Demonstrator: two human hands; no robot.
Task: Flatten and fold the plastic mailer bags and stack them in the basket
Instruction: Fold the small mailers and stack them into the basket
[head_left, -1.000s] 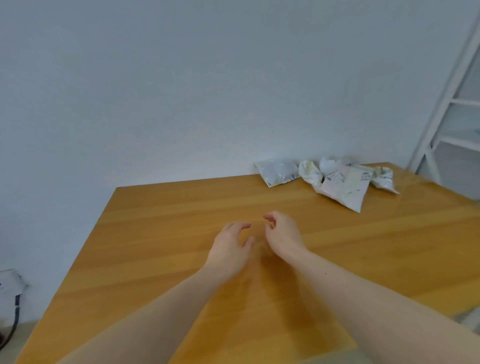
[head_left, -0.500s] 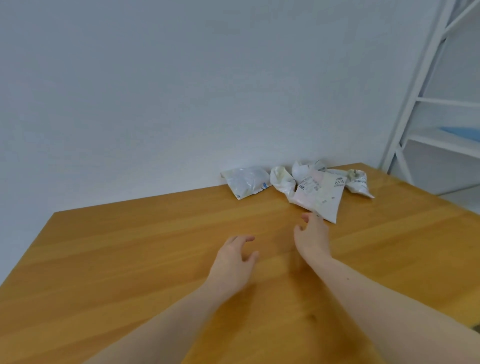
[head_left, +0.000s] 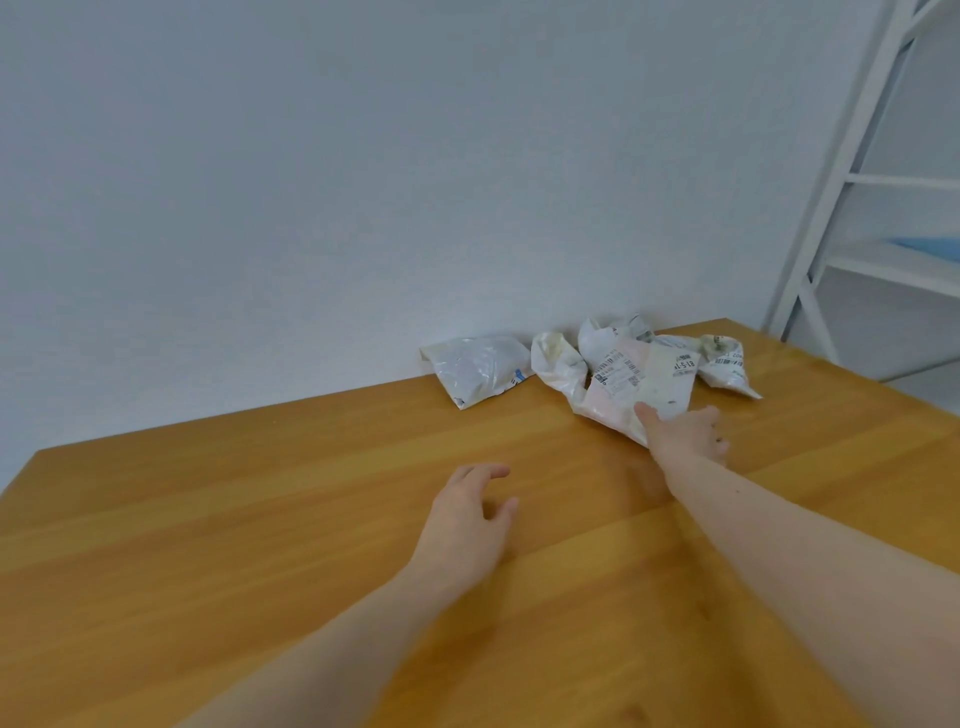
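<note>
Several crumpled white plastic mailer bags lie at the table's far edge against the wall. A flat labelled mailer bag (head_left: 636, 382) lies in front, a grey-white one (head_left: 478, 371) to its left, and a crumpled one (head_left: 727, 366) to its right. My right hand (head_left: 685, 434) is on the near corner of the labelled bag, thumb on top and fingers curled at its edge. My left hand (head_left: 467, 514) hovers over the bare wood nearer to me, fingers loosely bent and holding nothing. No basket is in view.
The wooden table (head_left: 260, 519) fills the lower view, its left corner at the far left. A white wall stands right behind the bags. A white metal shelf frame (head_left: 852, 171) rises at the right beyond the table.
My right hand has reached forward from the table's middle onto the labelled bag's near corner. The view has turned to the right. My left hand has stayed about where it was.
</note>
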